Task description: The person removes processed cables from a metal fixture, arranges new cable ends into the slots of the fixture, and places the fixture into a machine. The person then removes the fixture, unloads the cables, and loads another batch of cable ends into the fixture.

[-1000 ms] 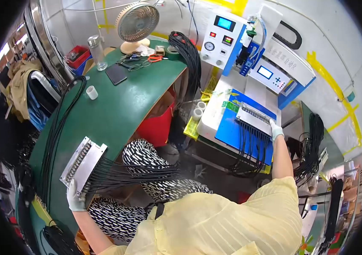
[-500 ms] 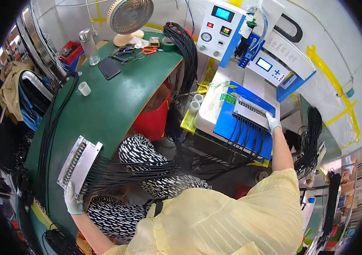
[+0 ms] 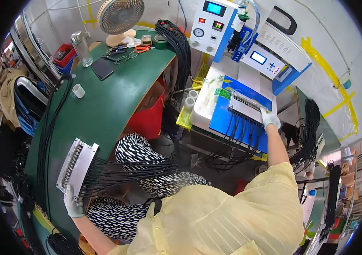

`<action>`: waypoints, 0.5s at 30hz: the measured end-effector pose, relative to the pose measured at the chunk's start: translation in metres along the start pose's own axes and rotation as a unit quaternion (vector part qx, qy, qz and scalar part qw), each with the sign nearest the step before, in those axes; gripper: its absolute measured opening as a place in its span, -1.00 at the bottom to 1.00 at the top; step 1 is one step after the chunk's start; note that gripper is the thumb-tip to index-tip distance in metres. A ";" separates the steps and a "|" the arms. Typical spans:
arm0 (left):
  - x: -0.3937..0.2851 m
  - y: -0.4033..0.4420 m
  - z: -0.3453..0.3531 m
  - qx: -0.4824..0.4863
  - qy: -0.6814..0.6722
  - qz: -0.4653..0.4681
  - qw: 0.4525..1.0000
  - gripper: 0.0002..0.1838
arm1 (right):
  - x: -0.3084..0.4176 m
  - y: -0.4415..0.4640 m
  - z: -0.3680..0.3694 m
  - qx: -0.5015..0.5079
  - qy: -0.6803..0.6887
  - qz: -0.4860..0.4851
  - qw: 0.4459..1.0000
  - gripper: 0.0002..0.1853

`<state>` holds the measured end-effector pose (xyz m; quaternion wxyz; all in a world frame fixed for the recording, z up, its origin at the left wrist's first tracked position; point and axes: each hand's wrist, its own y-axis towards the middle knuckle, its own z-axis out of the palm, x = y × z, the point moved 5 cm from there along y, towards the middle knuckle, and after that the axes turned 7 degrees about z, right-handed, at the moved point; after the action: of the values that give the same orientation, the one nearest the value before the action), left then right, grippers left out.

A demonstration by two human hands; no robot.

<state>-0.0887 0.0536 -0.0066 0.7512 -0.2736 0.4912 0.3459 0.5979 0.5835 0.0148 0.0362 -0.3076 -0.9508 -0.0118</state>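
My left hand (image 3: 74,203), in a white glove, grips the lower end of a silvery metal wiring fixture (image 3: 81,165) on the green table. Its thumb lies on the plate; the other fingers are partly hidden. A row of small slots runs along the fixture, and black cables (image 3: 125,171) stretch from it across the patterned trousers. My right hand (image 3: 270,119), gloved too, closes on the right end of a similar wiring fixture (image 3: 245,106). This one lies on a blue board (image 3: 221,115) beneath the machine head, its black cables (image 3: 236,127) hanging over the front edge.
Behind the board stands a blue-and-white machine (image 3: 259,59) with displays. The green table (image 3: 104,102) bears a phone (image 3: 102,69), a glass bottle (image 3: 82,49), orange-handled scissors (image 3: 142,48), a fan (image 3: 120,17) and a white roll (image 3: 78,90). A red bin (image 3: 149,117) sits between table and machine.
The view has shifted slightly. My right hand has closed further around the fixture's end. Cables below the right fixture have swung from trailing leftward to hanging in a bunch. My left hand keeps its grip.
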 end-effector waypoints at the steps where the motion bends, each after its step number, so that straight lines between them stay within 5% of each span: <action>1: -0.002 -0.001 0.003 0.001 -0.001 0.001 1.000 -0.51 | 0.001 -0.007 -0.001 0.005 -0.014 0.021 1.000 -0.15; 7: 0.000 0.000 -0.006 -0.024 0.015 0.002 1.000 -0.52 | -0.023 0.018 0.019 -0.007 0.081 -0.046 0.996 -0.27; 9: 0.000 0.000 -0.003 -0.010 -0.002 -0.005 1.000 -0.52 | -0.057 0.067 0.046 0.060 0.244 -0.108 0.962 -0.52; 10: 0.000 0.000 -0.002 -0.010 -0.003 -0.006 1.000 -0.52 | -0.078 0.079 0.050 0.056 0.219 -0.102 0.969 -0.54; 12: -0.001 -0.001 -0.001 -0.017 0.004 -0.010 1.000 -0.51 | -0.126 0.090 0.067 0.103 0.033 -0.125 0.986 -0.26; 13: -0.002 -0.001 -0.001 -0.017 0.004 -0.010 1.000 -0.51 | -0.139 0.082 0.072 0.104 0.032 -0.124 0.986 -0.26; 15: -0.002 -0.001 -0.002 -0.023 0.008 -0.018 1.000 -0.50 | -0.161 0.053 0.091 0.289 0.135 -0.095 0.943 0.14</action>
<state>-0.0896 0.0510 -0.0055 0.7464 -0.3028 0.4843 0.3416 0.7532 0.5368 -0.0877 0.2507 -0.1879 -0.9242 0.2185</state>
